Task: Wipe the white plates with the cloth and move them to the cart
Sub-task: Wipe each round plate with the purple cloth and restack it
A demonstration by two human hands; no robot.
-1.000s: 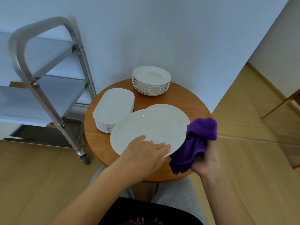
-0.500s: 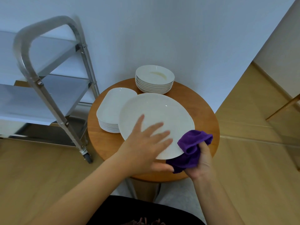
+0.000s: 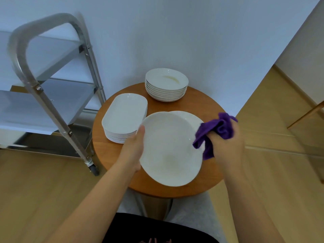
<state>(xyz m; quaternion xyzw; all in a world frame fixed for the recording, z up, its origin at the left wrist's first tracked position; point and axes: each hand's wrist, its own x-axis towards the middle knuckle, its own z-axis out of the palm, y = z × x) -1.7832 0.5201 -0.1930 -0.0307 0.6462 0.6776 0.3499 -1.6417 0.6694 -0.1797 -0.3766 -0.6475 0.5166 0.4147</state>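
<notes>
A large white plate [image 3: 170,151] is held tilted above the near half of a round wooden bench [image 3: 208,106], its lower rim reaching close to the bench's near edge. The left hand [image 3: 133,148] grips the plate's left rim, thumb on top. The right hand [image 3: 226,142] clutches a bunched purple cloth [image 3: 217,128] touching the right rim. The plate is glossy, faintly yellowed at centre. A metal cart [image 3: 52,95] stands left of the bench.
</notes>
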